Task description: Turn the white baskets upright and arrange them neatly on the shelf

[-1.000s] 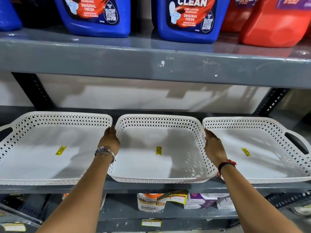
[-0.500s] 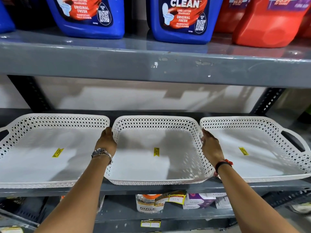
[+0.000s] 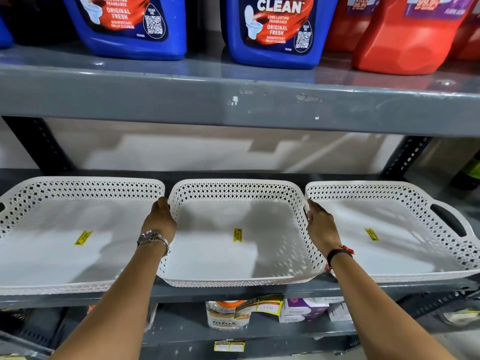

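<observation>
Three white perforated baskets stand upright side by side on the grey middle shelf (image 3: 233,291). The middle basket (image 3: 233,189) has a yellow price sticker on its floor. My left hand (image 3: 161,219) grips its left side wall and my right hand (image 3: 320,224) grips its right side wall. The left basket (image 3: 78,188) and the right basket (image 3: 389,190) flank it closely, each with its own yellow sticker. The right basket shows a dark handle slot on its right side. The fingers of both hands are partly hidden in the gaps between the baskets.
The upper shelf (image 3: 233,107) hangs low over the baskets and carries blue toilet-cleaner jugs (image 3: 272,29) and red jugs (image 3: 405,35). Black perforated uprights (image 3: 407,157) stand at the back corners. A lower shelf holds a bottle (image 3: 226,315) and small boxes (image 3: 306,310).
Both hands stay on the middle basket's sides. The basket has shifted slightly back on the shelf, and the view has drifted a little.
</observation>
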Tool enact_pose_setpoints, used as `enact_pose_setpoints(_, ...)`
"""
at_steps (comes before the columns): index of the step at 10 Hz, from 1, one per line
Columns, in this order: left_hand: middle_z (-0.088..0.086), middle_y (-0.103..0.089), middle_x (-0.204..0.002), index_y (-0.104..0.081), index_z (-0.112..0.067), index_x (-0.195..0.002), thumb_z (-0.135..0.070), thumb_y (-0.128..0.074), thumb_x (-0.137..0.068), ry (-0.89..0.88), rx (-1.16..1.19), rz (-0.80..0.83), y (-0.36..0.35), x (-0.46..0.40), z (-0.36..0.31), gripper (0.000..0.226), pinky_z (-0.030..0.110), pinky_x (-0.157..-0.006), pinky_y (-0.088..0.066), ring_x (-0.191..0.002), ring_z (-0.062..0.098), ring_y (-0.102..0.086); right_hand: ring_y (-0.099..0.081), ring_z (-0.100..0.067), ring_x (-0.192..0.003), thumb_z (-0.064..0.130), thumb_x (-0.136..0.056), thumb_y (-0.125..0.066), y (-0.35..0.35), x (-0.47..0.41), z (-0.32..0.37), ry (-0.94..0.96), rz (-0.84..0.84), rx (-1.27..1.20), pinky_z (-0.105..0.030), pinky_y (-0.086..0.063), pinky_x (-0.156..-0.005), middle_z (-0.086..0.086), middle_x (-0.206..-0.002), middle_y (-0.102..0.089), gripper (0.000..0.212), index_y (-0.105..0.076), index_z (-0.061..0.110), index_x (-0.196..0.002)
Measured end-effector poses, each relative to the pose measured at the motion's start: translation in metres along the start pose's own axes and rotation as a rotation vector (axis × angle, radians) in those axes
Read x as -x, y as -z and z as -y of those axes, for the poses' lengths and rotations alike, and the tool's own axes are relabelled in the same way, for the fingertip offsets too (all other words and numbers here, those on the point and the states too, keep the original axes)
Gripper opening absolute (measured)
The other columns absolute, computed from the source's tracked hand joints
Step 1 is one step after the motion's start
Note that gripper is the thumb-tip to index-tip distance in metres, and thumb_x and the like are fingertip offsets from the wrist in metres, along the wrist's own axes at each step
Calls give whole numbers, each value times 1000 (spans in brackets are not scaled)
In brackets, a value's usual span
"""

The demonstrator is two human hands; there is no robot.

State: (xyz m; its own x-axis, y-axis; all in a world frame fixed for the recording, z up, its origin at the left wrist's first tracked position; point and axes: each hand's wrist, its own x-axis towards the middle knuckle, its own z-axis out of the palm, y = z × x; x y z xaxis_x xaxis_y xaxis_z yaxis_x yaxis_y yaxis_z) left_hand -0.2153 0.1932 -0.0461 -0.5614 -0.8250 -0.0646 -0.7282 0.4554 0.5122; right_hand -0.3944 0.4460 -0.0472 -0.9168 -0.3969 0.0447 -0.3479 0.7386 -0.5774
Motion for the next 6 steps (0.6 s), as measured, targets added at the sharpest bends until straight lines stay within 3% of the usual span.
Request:
enact_pose_setpoints(2, 24, -40, -142, -31, 0, -138, 7, -32, -90, 7, -16, 4, -1, -1, 1, 49, 49, -96, -44, -121, 46, -49, -53, -35, -116, 2, -94, -31, 1, 0, -1, -1, 10, -15, -40, -45, -100, -19, -137, -48, 44, -34, 6, -138)
enact_pose_setpoints(4, 23, -39, -144, -27, -2, -141, 4, -33, -91, 28, -7, 49, 2, -7, 2, 51, 47, -96, -44, -124, 44, -48, -44, -34, -127, 1, -94, -31, 2, -4, -3, -3, 68, 97, -38, -39, -105, -19, -141, -43, 47, -29, 5, -140)
enact_pose_setpoints(6, 17, -23, -155, -20, -2, -145, -2, -35, -92, 16, -106, 62, 10, -7, 0, 56, 48, -110, -35, -139, 37, -30, -37, -33, -130, 13, -96, -30, 8, -5, 0, -4, 73, 288, -44, -39, -105, -15, -146, -37, 47, -22, 11, -143)
